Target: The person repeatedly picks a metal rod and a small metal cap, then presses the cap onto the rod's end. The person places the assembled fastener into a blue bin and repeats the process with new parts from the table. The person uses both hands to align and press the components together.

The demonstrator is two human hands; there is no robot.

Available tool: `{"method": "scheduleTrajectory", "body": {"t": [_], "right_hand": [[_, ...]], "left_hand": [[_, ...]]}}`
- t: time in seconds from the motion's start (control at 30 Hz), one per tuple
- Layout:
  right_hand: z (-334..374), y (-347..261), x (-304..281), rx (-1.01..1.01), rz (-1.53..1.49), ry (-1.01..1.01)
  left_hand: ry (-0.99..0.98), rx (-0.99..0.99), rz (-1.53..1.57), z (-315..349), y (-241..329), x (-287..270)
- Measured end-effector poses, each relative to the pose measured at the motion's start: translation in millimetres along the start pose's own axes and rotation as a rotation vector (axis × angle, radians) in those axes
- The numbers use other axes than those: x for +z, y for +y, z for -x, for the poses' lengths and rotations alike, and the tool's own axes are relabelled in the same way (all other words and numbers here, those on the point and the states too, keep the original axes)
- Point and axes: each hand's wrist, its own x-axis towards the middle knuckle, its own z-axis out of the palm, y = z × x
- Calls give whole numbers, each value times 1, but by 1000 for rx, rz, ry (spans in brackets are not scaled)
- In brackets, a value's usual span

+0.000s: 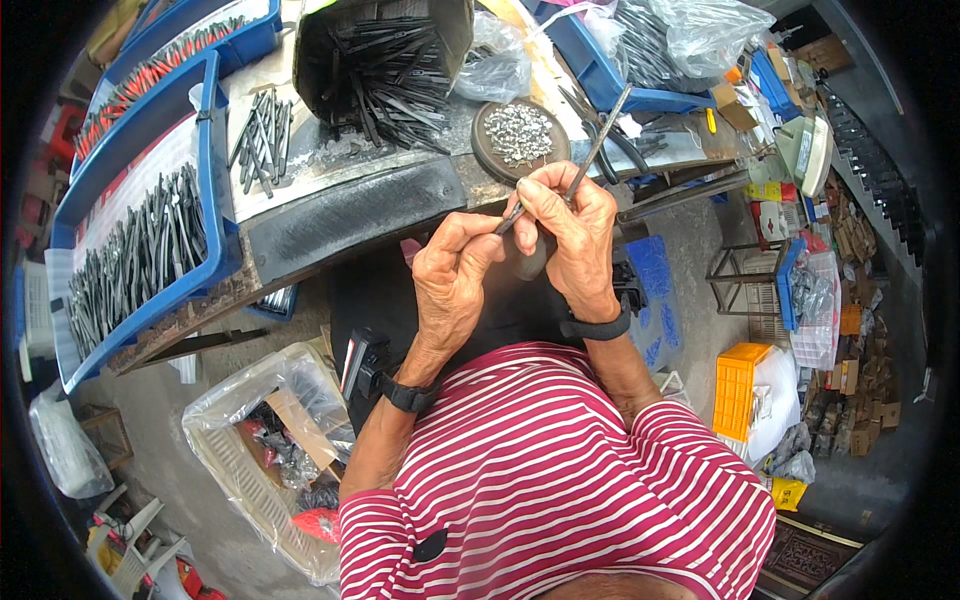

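Note:
My right hand (578, 225) grips a slim dark metal rod (604, 135), which slants up and away past the bench edge. At its lower end, my left hand (452, 268) pinches a small dark tip between thumb and forefinger. Both hands are close together above my lap, just in front of the bench. Just beyond them, a round brown dish (483, 158) holds a heap of small silvery metal parts (520, 133). Pliers with dark handles (622, 148) lie to the right of the dish. Whether the tip is a separate piece from the rod, I cannot tell.
A box (455, 40) lies on its side, spilling slim dark metal pieces (390, 80). More pieces (264, 140) lie loose to its left. Blue trays (215, 160) of similar parts line the left; another blue tray (590, 70) stands back right. A plastic-lined crate (215, 440) is below left.

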Motion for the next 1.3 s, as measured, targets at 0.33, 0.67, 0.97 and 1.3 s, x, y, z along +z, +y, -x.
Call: {"method": "scheduleTrajectory", "body": {"t": [0.33,0.67,0.97,1.3], "right_hand": [[-3,-2,-2,8,59,-30],[-2,3,1,-60,243,-1],[0,10,-1,-113,286,2],[5,23,-2,-157,309,33]], "left_hand": [[-11,-10,40,-2,0,1],[85,-68,117,2,-4,10],[81,-169,175,1,-5,8],[70,-235,167,1,-9,6]]}}
